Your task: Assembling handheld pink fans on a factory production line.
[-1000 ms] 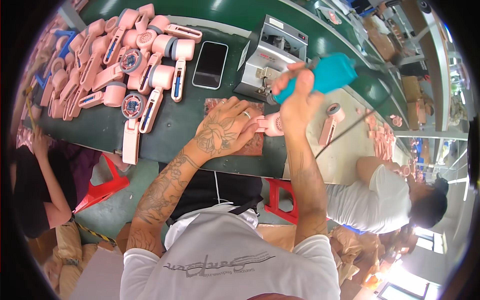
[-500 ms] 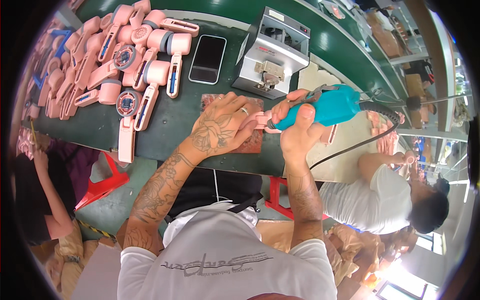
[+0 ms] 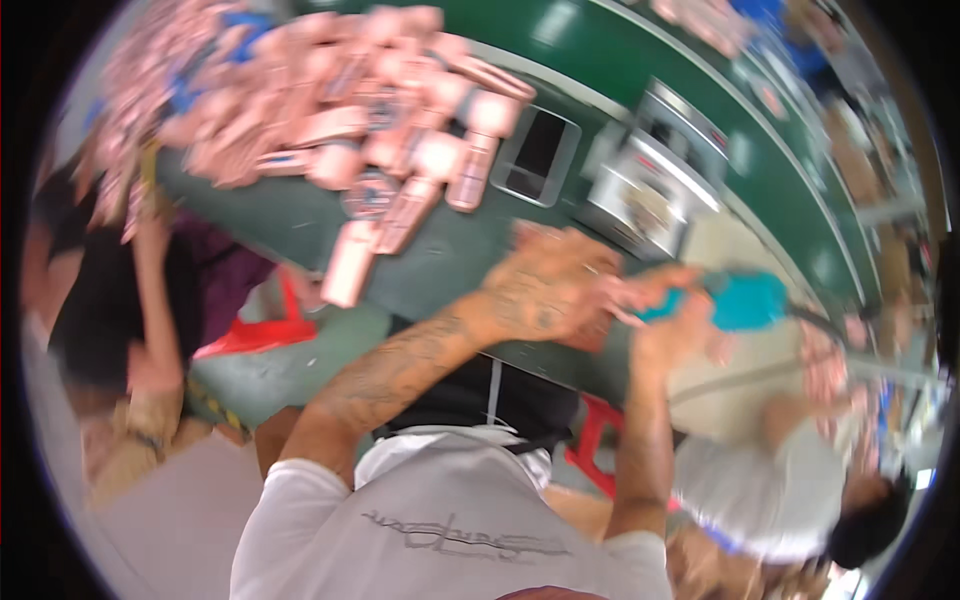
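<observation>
My right hand (image 3: 672,325) is closed around a teal electric screwdriver (image 3: 748,300), whose dark cable runs off to the right. The screwdriver's front end points left at a pink fan part (image 3: 622,298). My left hand (image 3: 550,285) grips that pink part and covers most of it. Blur hides whether the tool's tip touches it. Beneath my left hand shows a reddish work pad (image 3: 585,338) on the green table (image 3: 440,275).
Many pink handheld fans (image 3: 400,130) are heaped at the left, some with their handles open. A phone (image 3: 537,155) lies beside them, next to a silver machine (image 3: 655,175). One co-worker (image 3: 760,490) sits at right, another (image 3: 105,310) at left, near a red stool (image 3: 270,325).
The whole view has swung, so the table, machine and fans appear further right, and the picture is blurred. Both hands keep their holds on the pink part and screwdriver.
</observation>
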`<state>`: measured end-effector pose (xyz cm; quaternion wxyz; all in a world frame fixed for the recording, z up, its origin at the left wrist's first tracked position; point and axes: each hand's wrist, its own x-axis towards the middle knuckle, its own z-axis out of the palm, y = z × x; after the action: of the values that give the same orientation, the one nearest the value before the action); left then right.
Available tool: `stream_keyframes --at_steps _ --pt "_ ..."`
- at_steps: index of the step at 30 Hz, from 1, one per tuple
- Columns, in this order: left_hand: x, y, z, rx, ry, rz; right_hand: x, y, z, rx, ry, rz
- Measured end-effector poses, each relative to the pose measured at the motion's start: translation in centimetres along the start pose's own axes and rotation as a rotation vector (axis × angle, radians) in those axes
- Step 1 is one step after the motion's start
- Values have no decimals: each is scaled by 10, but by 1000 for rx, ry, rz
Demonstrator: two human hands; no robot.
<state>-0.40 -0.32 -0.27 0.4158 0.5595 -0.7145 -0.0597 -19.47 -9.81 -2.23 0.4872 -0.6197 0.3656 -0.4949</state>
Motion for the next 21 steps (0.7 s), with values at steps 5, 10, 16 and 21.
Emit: stream_keyframes --at_steps 5,10,16,21 --pt "-22 23 -6 207 29 207 -15 -68 5 611 -30 -16" --pt "-61 17 -81 66 303 -120 -57 -102 -5 511 54 -183" --pt "-126 -91 -212 -129 1023 -697 -78 -74 -15 389 40 -61" --pt "-120 -179 -284 399 977 -787 -77 -80 0 385 7 -89"
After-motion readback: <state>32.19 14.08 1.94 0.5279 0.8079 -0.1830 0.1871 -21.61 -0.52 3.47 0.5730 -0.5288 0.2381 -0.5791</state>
